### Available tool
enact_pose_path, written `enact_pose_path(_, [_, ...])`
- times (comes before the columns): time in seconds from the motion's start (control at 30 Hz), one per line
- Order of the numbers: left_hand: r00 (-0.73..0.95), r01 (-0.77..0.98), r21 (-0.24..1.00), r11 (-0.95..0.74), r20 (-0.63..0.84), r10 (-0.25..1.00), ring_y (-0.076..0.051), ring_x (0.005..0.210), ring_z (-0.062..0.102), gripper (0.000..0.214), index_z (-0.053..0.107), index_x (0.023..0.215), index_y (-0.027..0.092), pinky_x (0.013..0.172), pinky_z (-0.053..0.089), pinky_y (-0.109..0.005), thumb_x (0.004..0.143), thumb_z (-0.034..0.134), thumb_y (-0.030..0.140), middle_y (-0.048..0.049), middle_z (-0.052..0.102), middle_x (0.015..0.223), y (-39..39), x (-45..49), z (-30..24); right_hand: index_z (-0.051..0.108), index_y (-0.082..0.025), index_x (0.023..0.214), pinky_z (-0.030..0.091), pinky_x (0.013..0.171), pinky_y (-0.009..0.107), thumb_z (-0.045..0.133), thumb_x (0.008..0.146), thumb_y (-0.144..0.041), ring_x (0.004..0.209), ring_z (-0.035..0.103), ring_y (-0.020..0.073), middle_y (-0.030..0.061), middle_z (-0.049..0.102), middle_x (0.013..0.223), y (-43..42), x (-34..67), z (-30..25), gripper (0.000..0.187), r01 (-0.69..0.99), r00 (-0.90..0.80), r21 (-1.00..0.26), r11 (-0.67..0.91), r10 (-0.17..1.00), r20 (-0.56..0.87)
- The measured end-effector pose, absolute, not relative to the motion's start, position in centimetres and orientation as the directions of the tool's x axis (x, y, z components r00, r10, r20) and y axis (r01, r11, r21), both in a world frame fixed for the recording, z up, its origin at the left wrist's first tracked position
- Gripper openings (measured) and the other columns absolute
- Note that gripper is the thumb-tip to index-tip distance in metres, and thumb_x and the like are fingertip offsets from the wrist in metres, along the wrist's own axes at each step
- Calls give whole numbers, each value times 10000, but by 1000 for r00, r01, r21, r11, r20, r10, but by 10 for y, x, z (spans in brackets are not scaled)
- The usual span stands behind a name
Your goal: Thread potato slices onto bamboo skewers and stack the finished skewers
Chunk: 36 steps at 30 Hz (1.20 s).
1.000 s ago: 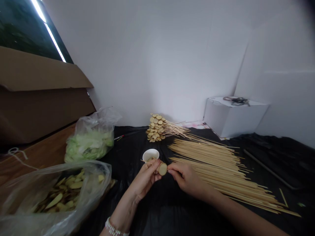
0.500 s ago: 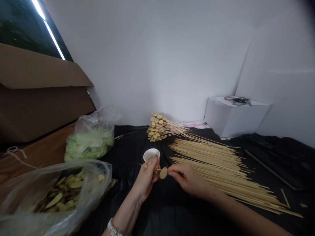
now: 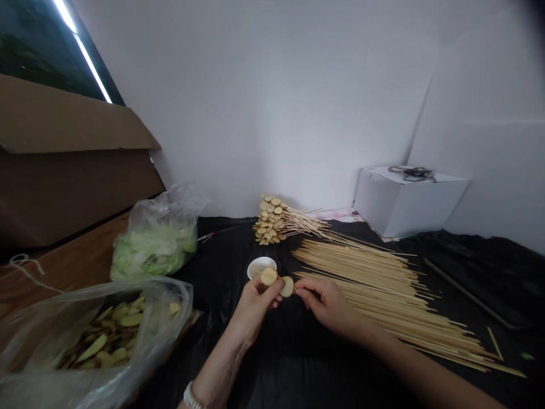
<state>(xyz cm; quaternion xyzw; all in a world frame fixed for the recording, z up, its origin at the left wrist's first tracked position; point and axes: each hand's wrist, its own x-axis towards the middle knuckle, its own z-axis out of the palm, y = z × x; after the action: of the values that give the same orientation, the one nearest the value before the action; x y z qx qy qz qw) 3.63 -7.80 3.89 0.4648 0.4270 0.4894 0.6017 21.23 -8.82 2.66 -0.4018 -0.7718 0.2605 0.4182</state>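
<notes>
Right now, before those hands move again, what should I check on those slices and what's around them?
Left hand grips first slice: ok.
Right hand has its fingertips at the edge of second slice: ok.
Skewer through both slices: cannot tell, the slices and fingers hide it.
Spare skewers lie beside the right hand: ok.
Cup stands upright just beyond the hands, untouched: ok.
Bag of slices sits open at the left: ok.
</notes>
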Motion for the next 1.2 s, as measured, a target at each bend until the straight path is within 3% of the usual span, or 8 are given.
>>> enact_pose_path(0.2, [128,-204,976,70,-44,991,-75,534,482,323,645,719,124,499,358,-190,611,816,377,10,590,609,-75,36,35,690,-196,826,401,622,222,489,900,-186,633,559,122,-7,648,695,-89,210,26,214,420,-326,-727,544,838,438])
enact_pose_path(0.37, [175,-205,974,96,-61,983,-79,576,520,346,665,829,125,501,364,-179,606,830,331,0,626,674,-76,37,35,691,-201,841,398,624,219,479,904,-187,631,553,121,-10,634,677,-90,209,25,221,420,-325,-725,546,837,441])
enact_pose_path(0.57, [327,-290,899,329,-230,916,-37,532,516,303,695,809,104,515,393,-143,586,856,232,1,619,663,-80,36,37,669,-186,808,386,583,233,471,907,-231,609,545,132,-1,630,667,-81,218,23,225,483,-191,-725,491,867,460])
enact_pose_path(0.67, [365,-372,851,372,-234,901,-44,530,531,240,698,772,110,518,424,-139,600,848,185,1,609,638,-79,30,43,661,-182,803,384,552,237,464,908,-269,580,536,138,1,620,633,-77,225,26,240,487,-127,-744,458,879,459])
enact_pose_path(0.9, [126,-654,738,165,-109,986,-90,678,634,152,687,828,143,594,530,-147,701,771,155,-49,686,841,-62,8,53,683,-194,849,389,567,241,473,903,-258,609,557,141,0,645,679,-79,224,24,226,469,-181,-753,461,885,429])
enact_pose_path(1.2, [-61,-702,711,46,-124,990,-89,666,629,87,703,802,102,586,540,-149,723,726,76,-66,688,818,-56,5,52,681,-198,825,412,627,243,488,900,-220,672,603,148,6,684,732,-86,220,30,208,452,-282,-729,513,858,429])
